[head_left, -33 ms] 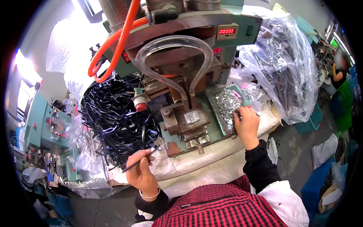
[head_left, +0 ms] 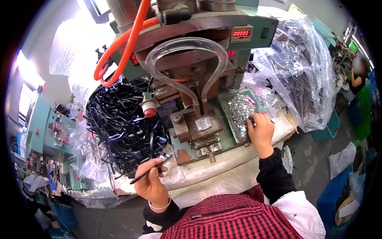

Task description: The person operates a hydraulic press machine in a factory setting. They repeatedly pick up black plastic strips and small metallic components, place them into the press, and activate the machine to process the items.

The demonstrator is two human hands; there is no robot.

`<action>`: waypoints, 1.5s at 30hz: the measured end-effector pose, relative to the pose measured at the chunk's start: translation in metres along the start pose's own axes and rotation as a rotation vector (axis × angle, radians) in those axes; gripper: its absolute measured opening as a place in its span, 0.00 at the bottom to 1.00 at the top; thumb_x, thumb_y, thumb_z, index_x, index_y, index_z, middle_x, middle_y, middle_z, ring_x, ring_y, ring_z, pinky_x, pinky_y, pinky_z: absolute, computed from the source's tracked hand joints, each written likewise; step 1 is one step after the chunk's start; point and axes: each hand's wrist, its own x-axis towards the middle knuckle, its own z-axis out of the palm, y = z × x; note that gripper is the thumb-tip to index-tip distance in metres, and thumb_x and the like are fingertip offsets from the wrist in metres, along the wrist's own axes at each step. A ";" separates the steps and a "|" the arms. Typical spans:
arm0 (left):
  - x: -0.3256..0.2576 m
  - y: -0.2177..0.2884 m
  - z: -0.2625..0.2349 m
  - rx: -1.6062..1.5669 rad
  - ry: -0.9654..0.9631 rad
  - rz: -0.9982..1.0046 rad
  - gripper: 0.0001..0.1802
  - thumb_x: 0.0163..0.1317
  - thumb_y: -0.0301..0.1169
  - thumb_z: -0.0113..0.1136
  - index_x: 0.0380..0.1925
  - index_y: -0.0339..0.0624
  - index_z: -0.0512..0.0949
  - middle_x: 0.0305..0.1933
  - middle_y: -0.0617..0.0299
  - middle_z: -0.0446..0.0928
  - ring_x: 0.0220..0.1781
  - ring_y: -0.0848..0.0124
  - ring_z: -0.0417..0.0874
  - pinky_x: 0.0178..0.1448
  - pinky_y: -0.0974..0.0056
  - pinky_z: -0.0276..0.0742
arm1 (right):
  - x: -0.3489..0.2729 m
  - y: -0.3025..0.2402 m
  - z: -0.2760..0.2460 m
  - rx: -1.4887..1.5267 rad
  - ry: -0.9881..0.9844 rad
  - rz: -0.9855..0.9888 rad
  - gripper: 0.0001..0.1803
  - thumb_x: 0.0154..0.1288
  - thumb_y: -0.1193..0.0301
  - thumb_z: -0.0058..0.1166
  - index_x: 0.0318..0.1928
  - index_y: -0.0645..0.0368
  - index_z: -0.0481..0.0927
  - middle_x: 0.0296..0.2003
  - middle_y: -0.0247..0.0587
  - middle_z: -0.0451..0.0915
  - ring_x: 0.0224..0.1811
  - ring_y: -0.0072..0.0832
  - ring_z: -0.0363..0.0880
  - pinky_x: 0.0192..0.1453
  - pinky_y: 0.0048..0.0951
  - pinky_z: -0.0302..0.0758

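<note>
My left hand (head_left: 152, 184) pinches a thin black strip (head_left: 143, 175), its silvery end pointing up and right beyond my fingertips. Next to that hand lies a large tangled heap of similar black strips (head_left: 119, 123). My right hand (head_left: 261, 132) is closed, fingers curled at the right side of a green tray (head_left: 229, 126); what the fingertips hold, if anything, is hidden. Small shiny metal pieces (head_left: 240, 109) are piled in this tray. Between my hands stands a green press machine (head_left: 187, 26), with a small bright metal plate (head_left: 203, 124) on its worn steel block (head_left: 191, 137).
A clear bent tube (head_left: 187, 42) and an orange hose (head_left: 133, 36) hang on the press. Left of it is a red-topped button (head_left: 149, 110). A big clear plastic bag (head_left: 296, 67) stands at the right. Another person (head_left: 357, 77) is far right.
The view has shifted slightly. My left hand and the black strip have moved a little to the right, the silvery end tilting. My right hand stays at the tray.
</note>
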 end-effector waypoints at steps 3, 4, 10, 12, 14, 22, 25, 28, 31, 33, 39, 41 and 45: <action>0.000 0.007 0.008 -0.037 -0.033 -0.005 0.13 0.79 0.35 0.54 0.51 0.35 0.76 0.40 0.47 0.86 0.24 0.72 0.82 0.26 0.73 0.73 | 0.003 -0.004 -0.005 0.045 0.048 -0.035 0.06 0.58 0.73 0.67 0.35 0.57 0.82 0.30 0.42 0.80 0.37 0.45 0.79 0.41 0.45 0.75; 0.002 0.011 0.012 -0.056 -0.048 -0.029 0.13 0.80 0.35 0.53 0.51 0.35 0.75 0.40 0.47 0.86 0.24 0.72 0.82 0.26 0.73 0.72 | 0.005 -0.005 -0.006 0.048 0.057 -0.030 0.06 0.58 0.73 0.67 0.34 0.57 0.82 0.30 0.42 0.80 0.37 0.45 0.79 0.40 0.44 0.75; 0.033 0.033 0.027 -0.116 -0.085 -0.214 0.15 0.81 0.38 0.52 0.50 0.36 0.76 0.37 0.48 0.86 0.15 0.80 0.68 0.19 0.77 0.61 | 0.021 -0.001 -0.010 0.091 0.138 -0.083 0.04 0.55 0.74 0.65 0.31 0.57 0.82 0.29 0.41 0.82 0.35 0.43 0.80 0.38 0.42 0.76; 0.031 0.030 0.025 -0.142 -0.006 -0.211 0.13 0.82 0.37 0.50 0.51 0.38 0.76 0.39 0.51 0.86 0.19 0.79 0.72 0.22 0.77 0.63 | 0.024 0.002 -0.012 0.146 0.147 -0.108 0.04 0.54 0.75 0.65 0.31 0.57 0.82 0.30 0.41 0.83 0.35 0.42 0.80 0.38 0.42 0.76; 0.027 0.028 0.019 -0.166 0.008 -0.213 0.13 0.82 0.38 0.49 0.52 0.41 0.77 0.40 0.56 0.85 0.24 0.77 0.76 0.24 0.76 0.68 | 0.017 0.005 -0.015 0.317 0.135 -0.013 0.05 0.58 0.77 0.63 0.36 0.58 0.86 0.32 0.40 0.85 0.35 0.38 0.81 0.39 0.37 0.76; 0.034 0.037 0.022 -0.230 -0.003 -0.081 0.08 0.80 0.31 0.52 0.50 0.41 0.78 0.44 0.57 0.83 0.32 0.76 0.78 0.34 0.75 0.70 | 0.037 -0.069 -0.061 1.166 -0.257 0.229 0.08 0.66 0.75 0.63 0.44 0.63 0.86 0.37 0.41 0.87 0.40 0.29 0.83 0.47 0.29 0.77; 0.044 0.019 0.041 -0.061 0.061 -0.051 0.08 0.79 0.32 0.54 0.47 0.40 0.78 0.44 0.57 0.84 0.30 0.77 0.80 0.33 0.76 0.69 | 0.049 -0.110 -0.041 0.931 -0.001 -0.066 0.09 0.66 0.77 0.60 0.45 0.63 0.85 0.43 0.48 0.87 0.50 0.46 0.84 0.58 0.40 0.78; 0.049 0.016 0.041 -0.151 0.102 -0.126 0.09 0.79 0.32 0.54 0.46 0.39 0.79 0.44 0.56 0.84 0.30 0.76 0.81 0.32 0.77 0.69 | 0.041 -0.125 -0.028 1.100 -0.072 0.037 0.15 0.67 0.77 0.59 0.54 0.65 0.81 0.47 0.50 0.87 0.53 0.44 0.84 0.71 0.34 0.71; 0.066 0.033 0.045 -0.208 0.111 -0.012 0.09 0.80 0.32 0.53 0.46 0.40 0.79 0.44 0.55 0.84 0.30 0.76 0.81 0.32 0.77 0.69 | 0.041 -0.139 -0.036 1.253 -0.255 0.245 0.20 0.70 0.76 0.57 0.61 0.65 0.76 0.44 0.49 0.88 0.49 0.39 0.86 0.68 0.32 0.73; 0.076 0.043 0.049 -0.192 0.058 0.059 0.09 0.79 0.33 0.54 0.46 0.39 0.79 0.43 0.55 0.85 0.30 0.75 0.82 0.31 0.76 0.70 | 0.041 -0.142 -0.031 1.296 -0.276 0.266 0.23 0.72 0.76 0.55 0.65 0.65 0.72 0.42 0.46 0.89 0.46 0.30 0.85 0.61 0.28 0.75; 0.096 0.031 0.069 -0.108 0.032 0.051 0.09 0.76 0.31 0.59 0.44 0.34 0.79 0.41 0.52 0.87 0.30 0.71 0.85 0.31 0.74 0.74 | 0.043 -0.148 -0.023 1.392 -0.253 0.322 0.24 0.72 0.77 0.55 0.66 0.67 0.71 0.45 0.44 0.89 0.46 0.23 0.84 0.58 0.27 0.76; 0.099 0.035 0.069 -0.141 0.034 0.008 0.08 0.75 0.28 0.61 0.44 0.32 0.80 0.41 0.50 0.86 0.30 0.70 0.86 0.33 0.72 0.77 | 0.049 -0.148 -0.031 1.326 -0.292 0.315 0.25 0.71 0.78 0.54 0.67 0.68 0.69 0.47 0.46 0.88 0.48 0.23 0.84 0.59 0.26 0.75; 0.099 0.036 0.072 -0.099 0.003 0.014 0.09 0.76 0.30 0.59 0.44 0.33 0.79 0.40 0.51 0.86 0.29 0.71 0.85 0.31 0.72 0.75 | 0.050 -0.151 -0.040 1.375 -0.309 0.340 0.33 0.66 0.82 0.49 0.72 0.69 0.62 0.50 0.55 0.85 0.58 0.37 0.83 0.65 0.32 0.74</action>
